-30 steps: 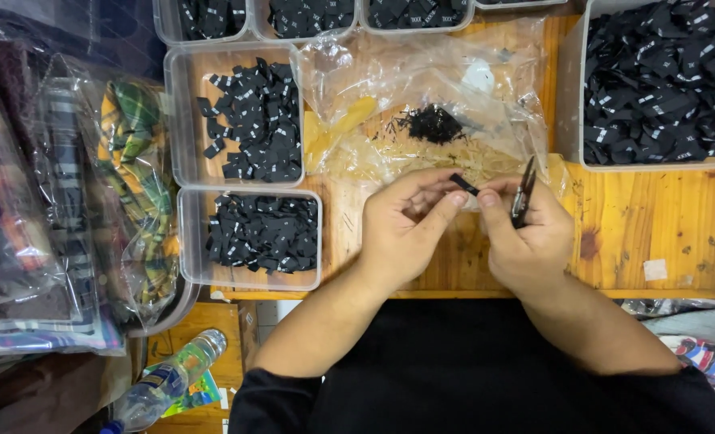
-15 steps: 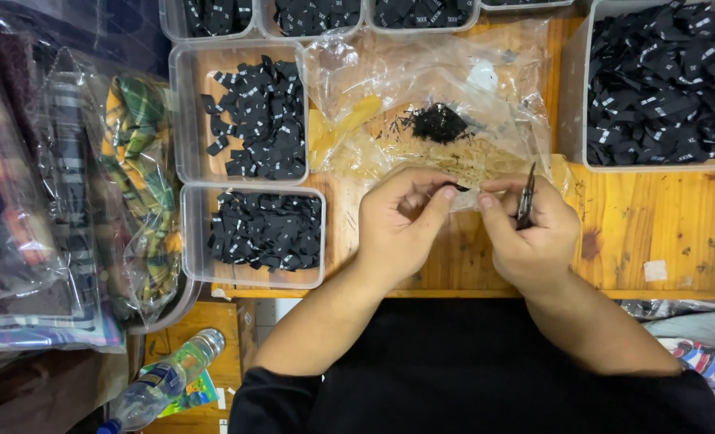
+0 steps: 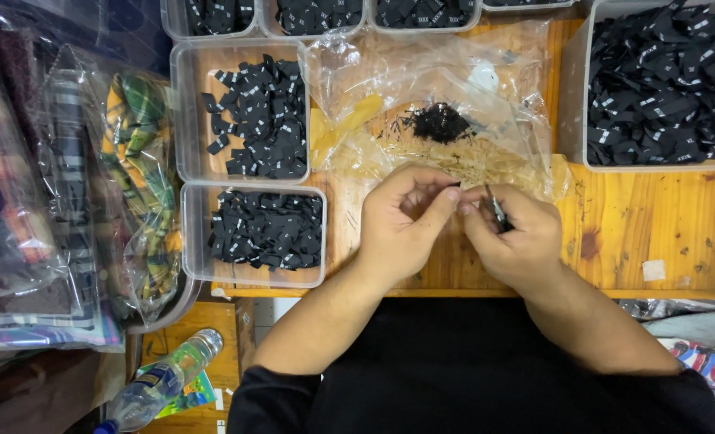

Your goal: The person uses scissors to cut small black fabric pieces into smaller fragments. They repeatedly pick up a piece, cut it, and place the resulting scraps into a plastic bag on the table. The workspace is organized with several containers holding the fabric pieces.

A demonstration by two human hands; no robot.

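Note:
My left hand [image 3: 404,215] and my right hand [image 3: 512,235] meet fingertip to fingertip over the wooden table [image 3: 655,225]. Between them they pinch a small black label [image 3: 454,188], mostly hidden by my fingers. My right hand also grips a thin dark tool [image 3: 498,213], tucked into the palm with only a short piece showing. Just beyond my hands lies a clear plastic bag [image 3: 430,96] with a small heap of black thread scraps [image 3: 439,122] on it.
Clear plastic trays of black labels stand at left [image 3: 253,120], near left [image 3: 261,229] and far right [image 3: 663,80], with more along the back edge. Bagged plaid fabric [image 3: 136,185] is stacked at left. A plastic bottle [image 3: 160,382] lies below the table edge.
My hands have drawn together. The dark tool, upright in my right hand before, is now folded into the palm, and the label between my fingertips is more covered.

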